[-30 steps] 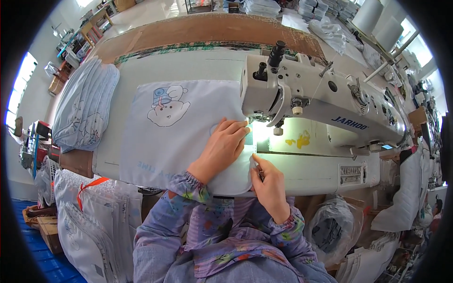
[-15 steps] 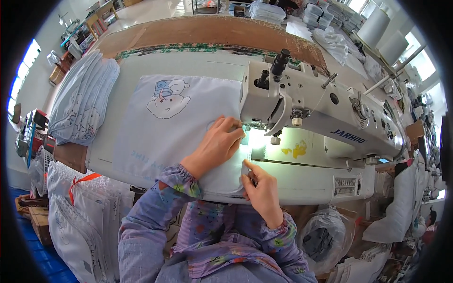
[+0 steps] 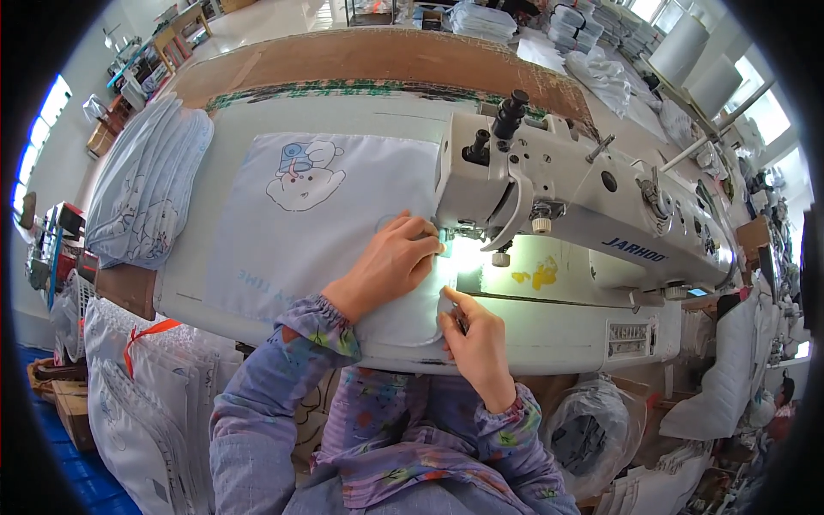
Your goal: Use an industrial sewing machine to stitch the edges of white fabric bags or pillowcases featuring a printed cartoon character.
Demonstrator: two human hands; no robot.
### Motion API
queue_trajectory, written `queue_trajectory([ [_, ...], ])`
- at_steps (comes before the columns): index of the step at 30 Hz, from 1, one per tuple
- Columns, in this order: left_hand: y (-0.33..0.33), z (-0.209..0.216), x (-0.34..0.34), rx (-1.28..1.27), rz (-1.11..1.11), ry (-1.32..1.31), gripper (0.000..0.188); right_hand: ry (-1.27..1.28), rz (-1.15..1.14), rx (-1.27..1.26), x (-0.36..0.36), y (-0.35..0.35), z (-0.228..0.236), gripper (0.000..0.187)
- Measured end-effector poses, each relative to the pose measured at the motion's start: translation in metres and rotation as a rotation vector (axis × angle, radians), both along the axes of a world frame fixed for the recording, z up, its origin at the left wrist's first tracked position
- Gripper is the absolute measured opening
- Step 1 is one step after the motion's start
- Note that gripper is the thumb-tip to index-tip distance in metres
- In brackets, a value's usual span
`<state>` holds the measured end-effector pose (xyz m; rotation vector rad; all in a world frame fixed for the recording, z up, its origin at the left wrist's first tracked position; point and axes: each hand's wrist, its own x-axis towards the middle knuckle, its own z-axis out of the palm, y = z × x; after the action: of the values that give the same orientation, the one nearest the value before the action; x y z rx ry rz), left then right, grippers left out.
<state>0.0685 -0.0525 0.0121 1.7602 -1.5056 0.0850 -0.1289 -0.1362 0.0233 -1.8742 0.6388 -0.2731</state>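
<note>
A white fabric panel (image 3: 300, 240) printed with a cartoon puppy lies flat on the sewing table, its right edge running under the head of a sewing machine (image 3: 549, 189). My left hand (image 3: 390, 266) rests on the panel just left of the lit needle area, fingers bent together and gripping the cloth near its edge. Closer to me, my right hand (image 3: 472, 339) pinches the same edge between thumb and forefinger. Something small and dark shows among its curled fingers, too hidden to name. The needle itself is lost in the lamp's glare.
At the table's left end a stack of pale blue printed fabric pieces (image 3: 154, 184) overhangs the edge. White fabric pieces (image 3: 137, 412) tied with a red strip hang below it. A plastic-lined bin (image 3: 592, 429) stands under the table at the right.
The panel has shifted slightly away from me along the machine, its near corner now a little farther from the table's front edge. Both hands keep nearly the same places and grips.
</note>
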Motion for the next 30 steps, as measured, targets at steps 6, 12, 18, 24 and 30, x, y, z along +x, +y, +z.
queue_trajectory([
  [6,-0.013,0.000,0.019,0.036,0.020,0.011,0.016,-0.006,-0.006,0.011,0.015,-0.012,-0.002,0.038],
  [12,-0.056,0.009,0.115,0.163,0.080,0.008,0.014,-0.117,0.038,-0.229,-0.005,-0.002,-0.006,0.042],
  [18,-0.057,-0.008,0.185,0.226,0.554,-0.116,0.024,-0.174,0.297,0.123,-0.038,0.061,-0.001,0.060],
  [24,0.029,0.000,0.153,0.485,0.592,-0.397,0.035,-0.076,0.403,0.494,-0.065,0.078,-0.007,0.069],
  [30,0.125,0.022,-0.007,0.617,0.630,-0.340,0.026,-0.041,-0.041,0.254,-0.144,-0.002,-0.018,0.058],
])
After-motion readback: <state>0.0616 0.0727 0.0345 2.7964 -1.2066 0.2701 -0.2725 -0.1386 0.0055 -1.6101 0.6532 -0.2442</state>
